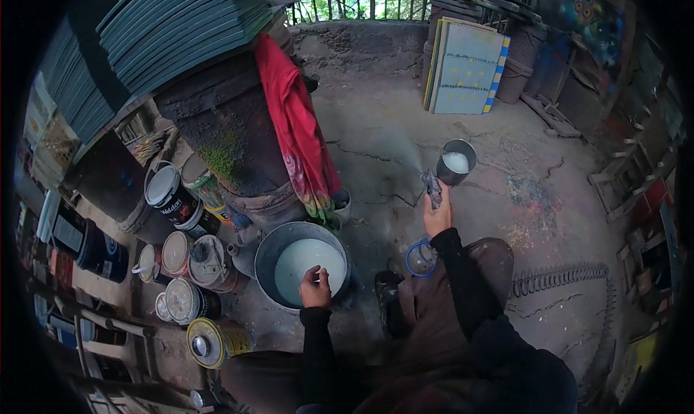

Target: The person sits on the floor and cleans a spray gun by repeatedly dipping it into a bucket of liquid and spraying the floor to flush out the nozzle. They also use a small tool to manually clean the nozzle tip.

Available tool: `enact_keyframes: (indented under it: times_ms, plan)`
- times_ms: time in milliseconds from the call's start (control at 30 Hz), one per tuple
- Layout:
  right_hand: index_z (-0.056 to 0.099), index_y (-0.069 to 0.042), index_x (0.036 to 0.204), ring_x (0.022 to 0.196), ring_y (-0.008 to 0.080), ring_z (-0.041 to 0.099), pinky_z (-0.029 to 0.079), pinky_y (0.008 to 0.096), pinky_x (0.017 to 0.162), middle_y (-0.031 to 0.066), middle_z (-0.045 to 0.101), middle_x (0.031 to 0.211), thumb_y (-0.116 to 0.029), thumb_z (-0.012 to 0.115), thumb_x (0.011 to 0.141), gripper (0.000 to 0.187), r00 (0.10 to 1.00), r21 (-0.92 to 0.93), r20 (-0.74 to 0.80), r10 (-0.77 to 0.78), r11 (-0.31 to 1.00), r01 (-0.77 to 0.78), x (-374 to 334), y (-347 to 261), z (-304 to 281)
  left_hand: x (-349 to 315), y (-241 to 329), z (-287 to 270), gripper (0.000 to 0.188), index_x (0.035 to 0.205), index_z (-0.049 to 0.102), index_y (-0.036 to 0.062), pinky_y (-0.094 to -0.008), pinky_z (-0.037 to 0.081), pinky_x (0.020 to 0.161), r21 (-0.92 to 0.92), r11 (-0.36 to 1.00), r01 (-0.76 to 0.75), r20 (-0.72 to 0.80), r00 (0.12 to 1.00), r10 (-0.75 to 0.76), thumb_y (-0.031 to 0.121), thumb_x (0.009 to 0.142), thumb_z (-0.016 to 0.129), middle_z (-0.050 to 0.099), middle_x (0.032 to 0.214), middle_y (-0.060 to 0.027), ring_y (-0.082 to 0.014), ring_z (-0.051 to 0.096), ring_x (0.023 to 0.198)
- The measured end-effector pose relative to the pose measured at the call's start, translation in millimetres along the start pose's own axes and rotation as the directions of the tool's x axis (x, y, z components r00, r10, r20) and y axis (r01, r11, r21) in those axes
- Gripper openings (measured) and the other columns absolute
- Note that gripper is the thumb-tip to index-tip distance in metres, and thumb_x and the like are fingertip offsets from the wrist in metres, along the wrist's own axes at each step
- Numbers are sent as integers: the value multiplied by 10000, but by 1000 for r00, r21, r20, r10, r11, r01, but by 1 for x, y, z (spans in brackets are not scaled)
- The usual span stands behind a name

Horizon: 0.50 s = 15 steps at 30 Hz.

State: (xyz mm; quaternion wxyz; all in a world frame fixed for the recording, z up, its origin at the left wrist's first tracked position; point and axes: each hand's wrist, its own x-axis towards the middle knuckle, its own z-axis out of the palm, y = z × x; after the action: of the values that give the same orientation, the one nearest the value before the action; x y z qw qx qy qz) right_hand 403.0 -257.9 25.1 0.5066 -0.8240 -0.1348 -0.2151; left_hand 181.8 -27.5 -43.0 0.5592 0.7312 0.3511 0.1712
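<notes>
Your left hand (315,287) sits low in the centre of the frame, over the near rim of the grey bucket (269,258). Its fingers are curled in close together, as if pinching something small at the edge of the white liquid (307,258), though what they hold is too small to make out. The bucket looks well filled, and the liquid lies smooth and pale.

Your right hand (437,217) is a little higher and to the right of centre, with the arm stretched forward. Its fingers are wrapped tight around the grip of a spray gun (434,186), which carries a round metal cup (457,161) at its upper right. The cup is open on top and shows white liquid inside, only partly filled as far as you can see. So my judgement is that the cup has taken at least some paint from the bucket, while there is no sign yet of spraying on any surface.

Between your knees, just below the gun, a blue ring (419,258) lies on the cracked concrete floor (390,132).

To the lower left, a cluster of paint cans (184,258) stands beside the bucket, most of them lidded, with a yellow can (210,340) lying on its side nearest you. Above the bucket, a red cloth (300,132) hangs off a dark barrel (231,135). Towards the top right, a pale board with a yellow-and-blue edge (466,68) leans upright, well apart from the gun. It looks untouched by fresh white.
</notes>
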Motion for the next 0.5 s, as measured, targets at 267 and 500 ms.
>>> enact_keyframes:
  times_ms: [267, 500]
  plan:
    - [379, -100, 1246, 945, 438, 540, 437, 448, 775, 250, 568, 1032, -92, 555, 818, 462, 997, 64, 35, 71, 995, -73, 2, 7, 16, -14, 4, 13, 323, 1026, 589, 2, -357, 493, 625, 346, 923, -170, -57, 978, 201, 263, 836, 587, 652, 759, -159, -261, 643, 657]
    - [382, -94, 1241, 984, 420, 532, 438, 409, 793, 247, 550, 1059, -104, 548, 838, 435, 962, 260, 244, 124, 947, -188, -1, -16, 50, -12, 1, 16, 312, 977, 605, -4, -358, 487, 616, 360, 920, -153, -116, 971, 207, 267, 822, 606, 638, 707, -155, -269, 634, 640]
